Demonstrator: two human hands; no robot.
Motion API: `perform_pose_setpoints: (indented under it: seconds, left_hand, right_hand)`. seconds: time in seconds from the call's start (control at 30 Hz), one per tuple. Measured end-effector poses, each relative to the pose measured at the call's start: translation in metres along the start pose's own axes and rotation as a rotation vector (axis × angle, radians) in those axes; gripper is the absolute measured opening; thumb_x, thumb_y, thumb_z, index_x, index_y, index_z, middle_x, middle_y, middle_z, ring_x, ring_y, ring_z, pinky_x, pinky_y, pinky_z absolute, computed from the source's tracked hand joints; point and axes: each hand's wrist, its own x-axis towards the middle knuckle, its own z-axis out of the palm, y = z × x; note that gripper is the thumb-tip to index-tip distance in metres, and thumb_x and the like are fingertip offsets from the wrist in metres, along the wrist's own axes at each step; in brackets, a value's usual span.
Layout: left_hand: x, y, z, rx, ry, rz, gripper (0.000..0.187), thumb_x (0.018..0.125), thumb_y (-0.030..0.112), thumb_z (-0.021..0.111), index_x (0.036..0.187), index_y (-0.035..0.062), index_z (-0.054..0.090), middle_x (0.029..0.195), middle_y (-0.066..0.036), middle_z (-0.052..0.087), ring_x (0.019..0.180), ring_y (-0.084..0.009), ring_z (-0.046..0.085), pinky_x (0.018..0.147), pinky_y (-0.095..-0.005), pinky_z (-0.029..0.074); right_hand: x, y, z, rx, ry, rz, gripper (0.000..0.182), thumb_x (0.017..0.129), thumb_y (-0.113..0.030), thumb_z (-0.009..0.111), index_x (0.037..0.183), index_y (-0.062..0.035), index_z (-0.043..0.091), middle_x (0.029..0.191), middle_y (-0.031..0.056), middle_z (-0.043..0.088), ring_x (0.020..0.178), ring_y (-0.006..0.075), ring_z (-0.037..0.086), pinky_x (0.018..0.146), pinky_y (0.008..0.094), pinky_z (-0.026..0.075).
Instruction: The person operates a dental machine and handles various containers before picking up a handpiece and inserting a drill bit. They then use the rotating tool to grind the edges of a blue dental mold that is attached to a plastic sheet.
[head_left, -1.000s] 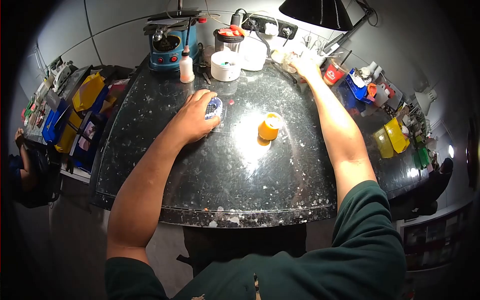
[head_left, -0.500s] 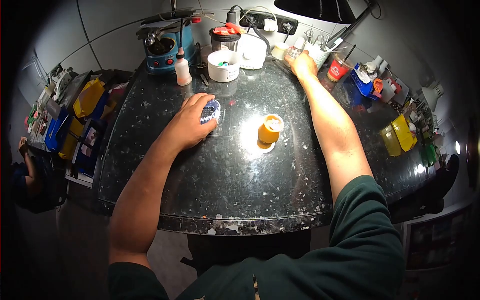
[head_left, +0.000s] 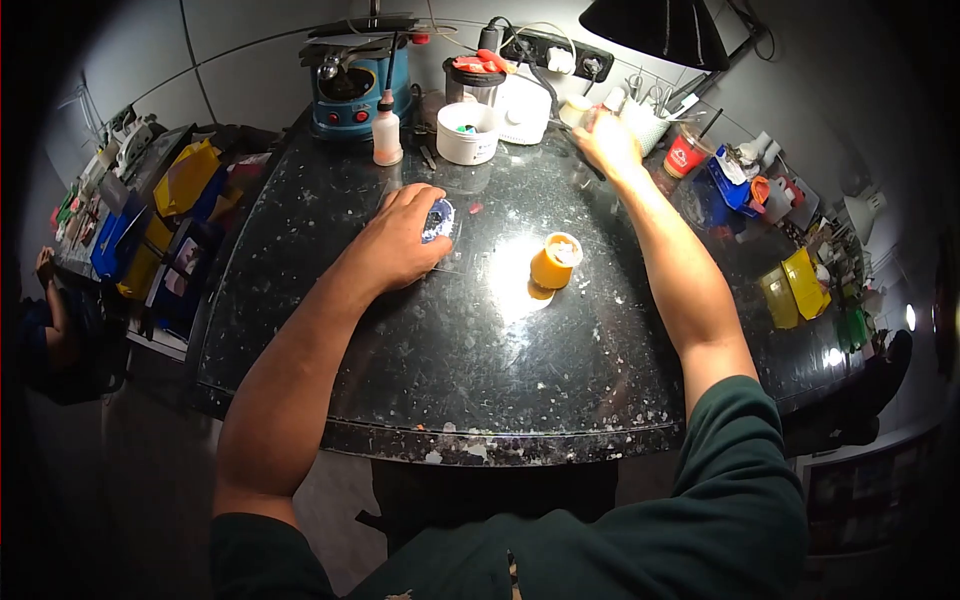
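Observation:
My left hand (head_left: 400,238) is wrapped round the side of a small round blue-and-white object (head_left: 438,220) with a dark middle, low over the black worktop. Palm and fingers cover its left part. At the back of the worktop, my right hand (head_left: 610,147) reaches out with its fingers curled, in front of a white cup of tools (head_left: 645,122). A thin dark tool (head_left: 590,166) shows just below these fingers; I cannot tell whether they grip it. Between my forearms stands an orange cup-shaped piece (head_left: 556,264) with a whitish top.
Along the back stand a blue machine (head_left: 362,95), a dropper bottle (head_left: 387,135), a white tub (head_left: 467,135) and a white device (head_left: 523,108). A red drink cup (head_left: 686,152) with a straw is at the right, beneath a black lamp (head_left: 655,30). Another person's arm (head_left: 55,305) shows far left.
The view has shifted, so the worktop items appear further right. My right hand has drawn slightly back towards me. My left hand keeps its hold on the round object.

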Motion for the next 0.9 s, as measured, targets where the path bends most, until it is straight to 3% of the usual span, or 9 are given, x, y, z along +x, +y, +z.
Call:
perform_pose_setpoints:
  seconds: [0.13,0.2,0.27,0.33,0.47,0.53,0.7,0.8,0.9]
  left_hand:
    - [0.002,0.000,0.002,0.007,0.007,-0.030,0.054,0.083,0.017,0.060,0.134,0.0038,0.048,0.140,-0.016,0.048,0.133,-0.0334,0.043,0.111,-0.0407,0.036]
    - [0.003,-0.005,0.002,0.004,0.027,-0.038,0.052,0.083,0.017,0.060,0.132,0.0037,0.049,0.138,-0.017,0.048,0.132,-0.0340,0.043,0.111,-0.0407,0.036]
    - [0.002,-0.006,0.002,0.016,0.044,-0.034,0.052,0.083,0.017,0.061,0.132,0.0037,0.049,0.138,-0.017,0.048,0.132,-0.0342,0.044,0.111,-0.0407,0.036]
    - [0.001,-0.008,0.001,0.028,0.060,-0.036,0.052,0.083,0.017,0.061,0.132,0.0038,0.049,0.138,-0.017,0.048,0.131,-0.0344,0.044,0.111,-0.0407,0.036]
    - [0.003,-0.009,0.002,0.019,0.054,-0.016,0.054,0.083,0.018,0.061,0.134,0.0033,0.049,0.139,-0.016,0.048,0.132,-0.0343,0.044,0.111,-0.0406,0.036]
    - [0.004,-0.010,0.004,0.027,0.050,-0.010,0.055,0.083,0.019,0.061,0.134,0.0031,0.049,0.139,-0.016,0.048,0.132,-0.0342,0.043,0.111,-0.0405,0.036]
    - [0.001,-0.009,0.001,0.021,0.055,-0.016,0.055,0.084,0.019,0.061,0.135,0.0028,0.048,0.140,-0.017,0.047,0.132,-0.0342,0.043,0.111,-0.0406,0.036]
    - [0.002,-0.010,0.002,0.024,0.036,-0.006,0.055,0.084,0.019,0.061,0.135,0.0030,0.048,0.141,-0.017,0.046,0.132,-0.0343,0.043,0.112,-0.0407,0.035]
    - [0.003,-0.011,0.002,0.018,0.031,-0.010,0.056,0.084,0.020,0.061,0.135,0.0032,0.048,0.141,-0.017,0.046,0.133,-0.0345,0.043,0.112,-0.0410,0.035]
  right_hand:
    - [-0.032,-0.074,-0.031,0.570,-0.571,-0.246,0.084,0.075,-0.044,0.080,0.136,0.0002,0.043,0.107,0.0267,0.066,0.103,0.0303,0.068,0.089,0.0411,0.054]
    - [-0.040,-0.096,-0.017,0.614,-0.499,-0.313,0.095,0.071,-0.044,0.086,0.141,-0.0010,0.038,0.089,0.0176,0.069,0.067,0.0199,0.068,0.058,0.0326,0.056]
    - [-0.030,-0.103,0.012,0.562,-0.300,-0.462,0.104,0.068,-0.047,0.088,0.145,-0.0021,0.035,0.092,0.0191,0.070,0.067,0.0216,0.068,0.061,0.0337,0.056]
    - [-0.022,-0.112,0.018,0.598,-0.322,-0.479,0.120,0.058,-0.058,0.089,0.144,0.0059,0.034,0.119,0.0290,0.063,0.105,0.0375,0.066,0.093,0.0416,0.053]
    - [-0.023,-0.128,0.011,0.553,-0.403,-0.392,0.122,0.058,-0.057,0.089,0.145,0.0057,0.032,0.118,0.0281,0.064,0.099,0.0342,0.069,0.083,0.0402,0.057]
    - [-0.021,-0.133,0.013,0.526,-0.460,-0.366,0.113,0.062,-0.054,0.089,0.148,-0.0055,0.033,0.090,0.0168,0.069,0.065,0.0214,0.067,0.062,0.0350,0.057]
    - [0.009,-0.116,0.010,0.324,-0.277,-0.466,0.064,0.078,-0.045,0.074,0.129,-0.0105,0.058,0.109,0.0245,0.065,0.095,0.0326,0.067,0.081,0.0414,0.057]
    - [-0.004,-0.116,0.016,0.042,0.168,-0.274,0.063,0.079,-0.050,0.071,0.127,-0.0127,0.058,0.119,0.0260,0.058,0.109,0.0382,0.059,0.090,0.0469,0.053]
    - [-0.010,-0.132,0.023,0.025,0.127,-0.142,0.081,0.078,-0.060,0.070,0.136,-0.0071,0.046,0.132,0.0333,0.042,0.119,0.0463,0.047,0.089,0.0565,0.051]
